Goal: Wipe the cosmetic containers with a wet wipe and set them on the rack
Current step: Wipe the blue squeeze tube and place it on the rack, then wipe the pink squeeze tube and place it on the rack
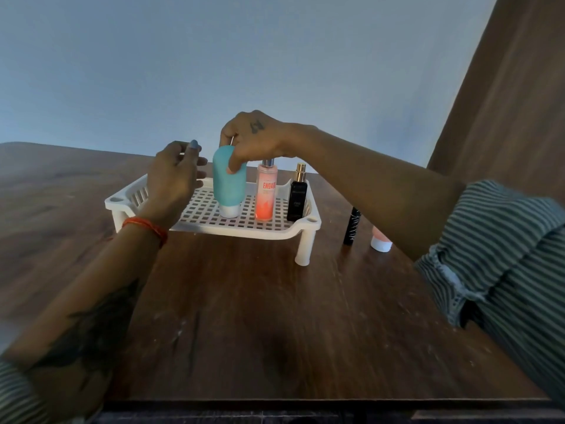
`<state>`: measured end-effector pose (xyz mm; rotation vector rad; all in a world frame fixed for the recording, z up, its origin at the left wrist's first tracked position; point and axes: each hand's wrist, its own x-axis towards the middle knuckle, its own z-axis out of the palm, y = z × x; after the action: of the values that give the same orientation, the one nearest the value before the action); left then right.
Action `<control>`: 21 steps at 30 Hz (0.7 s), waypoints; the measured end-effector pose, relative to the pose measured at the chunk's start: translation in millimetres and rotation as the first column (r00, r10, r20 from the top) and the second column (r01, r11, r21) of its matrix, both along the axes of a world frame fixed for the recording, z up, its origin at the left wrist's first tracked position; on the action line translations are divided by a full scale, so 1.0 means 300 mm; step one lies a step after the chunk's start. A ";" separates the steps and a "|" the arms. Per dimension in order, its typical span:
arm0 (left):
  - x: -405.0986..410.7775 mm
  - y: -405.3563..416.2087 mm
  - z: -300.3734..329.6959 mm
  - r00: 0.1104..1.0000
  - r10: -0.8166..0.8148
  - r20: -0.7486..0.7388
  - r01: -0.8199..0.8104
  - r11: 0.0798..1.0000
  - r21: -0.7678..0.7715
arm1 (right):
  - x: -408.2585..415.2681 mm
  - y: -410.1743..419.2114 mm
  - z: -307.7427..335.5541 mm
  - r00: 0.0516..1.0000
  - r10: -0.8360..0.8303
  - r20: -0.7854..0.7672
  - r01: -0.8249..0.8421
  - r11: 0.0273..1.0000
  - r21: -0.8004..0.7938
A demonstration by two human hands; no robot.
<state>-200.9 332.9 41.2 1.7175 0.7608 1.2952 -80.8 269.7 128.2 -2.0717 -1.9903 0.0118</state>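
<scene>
A teal tube [227, 186] stands cap-down on the white grid rack [211, 231]. My right hand [253, 139] grips its top from above, thumb on the front. My left hand [175, 175] hovers just left of the tube with loosely curled fingers, holding nothing I can see. To the right of the tube on the rack stand a pink spray bottle [265, 194] and a black perfume bottle [297, 197]. No wet wipe is visible.
On the dark wooden table [260, 316], right of the rack, stand a black tube [352, 224] and a pink container with a white cap [380, 241], partly hidden by my right forearm. A blue wall is behind; a brown panel is at the right.
</scene>
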 end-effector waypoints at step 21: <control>-0.012 -0.145 0.143 0.986 0.155 0.054 -0.163 0.893 0.419 | 0.079 -0.186 0.096 0.984 -0.025 -0.176 0.062 0.976 0.207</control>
<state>-204.3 289.5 84.1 2.0095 0.6509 1.6836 -57.1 213.8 156.9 -1.9100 -1.7611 -0.0278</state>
